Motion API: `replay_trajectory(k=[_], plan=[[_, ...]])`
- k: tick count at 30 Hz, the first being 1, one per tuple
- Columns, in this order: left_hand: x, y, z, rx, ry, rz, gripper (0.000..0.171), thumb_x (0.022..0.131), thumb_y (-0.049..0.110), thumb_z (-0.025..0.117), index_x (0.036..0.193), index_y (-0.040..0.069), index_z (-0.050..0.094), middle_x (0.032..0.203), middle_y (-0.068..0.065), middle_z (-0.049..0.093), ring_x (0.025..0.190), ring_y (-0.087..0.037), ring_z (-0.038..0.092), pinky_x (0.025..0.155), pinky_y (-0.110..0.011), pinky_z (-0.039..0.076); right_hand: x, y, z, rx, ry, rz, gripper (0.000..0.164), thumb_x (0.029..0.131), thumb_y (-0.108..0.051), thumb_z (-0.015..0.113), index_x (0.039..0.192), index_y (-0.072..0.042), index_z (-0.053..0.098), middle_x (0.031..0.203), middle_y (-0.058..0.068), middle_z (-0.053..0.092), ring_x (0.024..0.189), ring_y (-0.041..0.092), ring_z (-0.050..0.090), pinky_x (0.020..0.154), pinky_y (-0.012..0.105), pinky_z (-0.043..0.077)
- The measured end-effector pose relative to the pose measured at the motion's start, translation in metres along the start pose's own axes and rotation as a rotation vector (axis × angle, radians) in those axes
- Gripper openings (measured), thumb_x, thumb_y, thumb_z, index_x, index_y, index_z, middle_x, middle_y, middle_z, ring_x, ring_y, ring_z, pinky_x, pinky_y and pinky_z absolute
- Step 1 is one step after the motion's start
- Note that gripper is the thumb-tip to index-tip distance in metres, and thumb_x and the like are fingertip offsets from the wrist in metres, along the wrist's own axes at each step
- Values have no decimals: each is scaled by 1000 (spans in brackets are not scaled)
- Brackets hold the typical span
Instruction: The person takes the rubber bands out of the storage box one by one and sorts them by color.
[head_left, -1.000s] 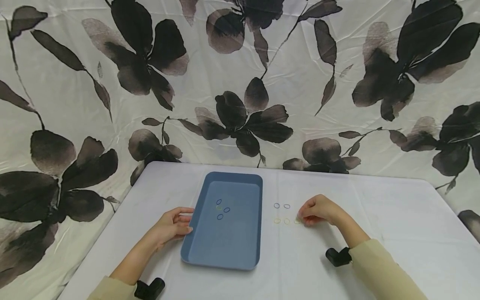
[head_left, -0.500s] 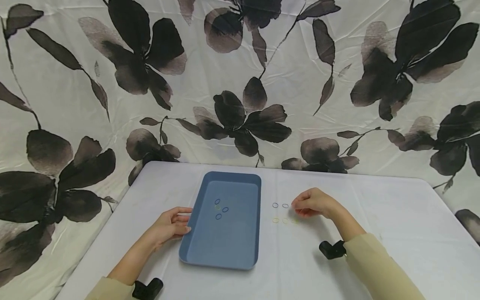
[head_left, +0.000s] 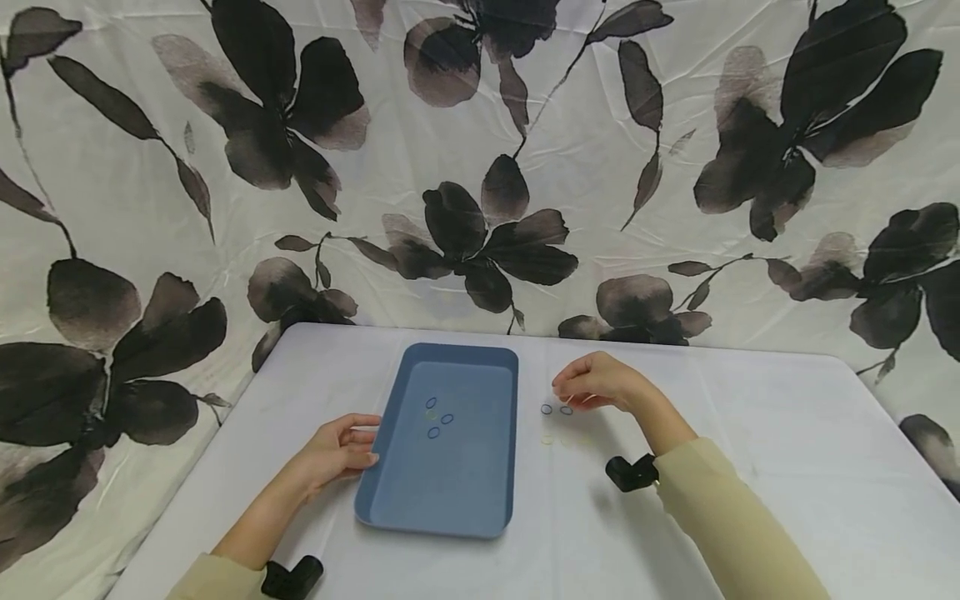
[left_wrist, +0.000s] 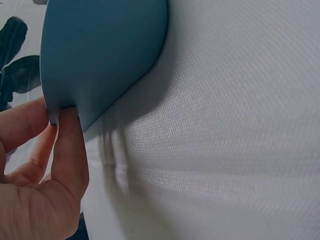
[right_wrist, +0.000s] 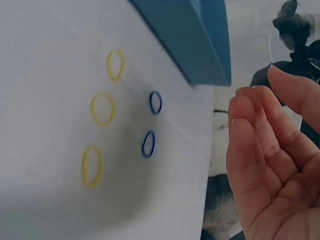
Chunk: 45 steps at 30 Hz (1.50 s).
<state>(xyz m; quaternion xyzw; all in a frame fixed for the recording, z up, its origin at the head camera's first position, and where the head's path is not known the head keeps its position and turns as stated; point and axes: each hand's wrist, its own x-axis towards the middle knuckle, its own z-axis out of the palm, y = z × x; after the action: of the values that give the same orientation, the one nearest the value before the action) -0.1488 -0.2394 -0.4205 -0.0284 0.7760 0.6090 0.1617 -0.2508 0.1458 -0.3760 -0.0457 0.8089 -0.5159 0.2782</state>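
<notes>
My left hand point(head_left: 339, 452) pinches the left rim of a blue rectangular tray point(head_left: 435, 492); the left wrist view shows the fingers at the rim of the tray point(left_wrist: 105, 45). Inside lie three thin blue rings, one of them a blue ring point(head_left: 447, 419), and a faint yellow ring point(head_left: 431, 414). Right of the tray, my right hand point(head_left: 600, 381) hovers above the cloth, fingers loosely bent. The right wrist view shows a gap between thumb and fingers and nothing held. Below it lie two blue rings point(right_wrist: 148, 144) and a row of three yellow rings point(right_wrist: 102, 108).
A white cloth point(head_left: 750, 433) covers the table. Behind the far edge hangs a curtain point(head_left: 637, 125) with dark flowers. Black wrist devices sit at both sleeves, one the right device point(head_left: 630, 473).
My right hand has lifted from beside the rightmost yellow ring and moved left and away from me, over the blue rings. My left hand stays at the tray's rim.
</notes>
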Motion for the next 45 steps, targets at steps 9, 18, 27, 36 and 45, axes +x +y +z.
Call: replay_trajectory(k=[9,18,27,36,45], plan=[[1,0,0,4,17,-14,60,79,-9,64,133,-10,38,118,-26,53,96,-20,59,73,-30,52,13,-15,17,43,-33,-27,29,83,-5,66,108,9,63,78,4,66,66,15,60,65,29,52],[2,4,1,-29,1,-31,62,79,-11,64,134,-10,36,112,-21,56,84,-13,60,70,-29,52,23,-25,41,92,-60,-59,30,82,-1,65,108,13,61,76,4,67,62,13,59,61,26,52],[2,1,-1,-54,-29,-26,64,79,-11,64,135,-11,33,109,-18,56,83,-13,60,69,-29,52,35,-30,64,75,-74,-72,29,81,-3,68,107,10,63,71,3,64,62,13,60,61,27,52],[0,2,-4,-59,-17,-28,64,78,-11,64,135,-11,34,108,-17,56,81,-12,59,69,-28,52,42,-38,87,64,-68,-98,25,79,-2,70,102,8,67,69,4,64,62,13,60,62,28,53],[2,1,-6,-65,-44,-15,64,79,-10,64,135,-11,33,110,-18,55,84,-12,59,70,-27,52,51,-34,108,54,-64,-106,18,76,4,71,93,8,68,65,5,62,59,15,58,60,30,53]])
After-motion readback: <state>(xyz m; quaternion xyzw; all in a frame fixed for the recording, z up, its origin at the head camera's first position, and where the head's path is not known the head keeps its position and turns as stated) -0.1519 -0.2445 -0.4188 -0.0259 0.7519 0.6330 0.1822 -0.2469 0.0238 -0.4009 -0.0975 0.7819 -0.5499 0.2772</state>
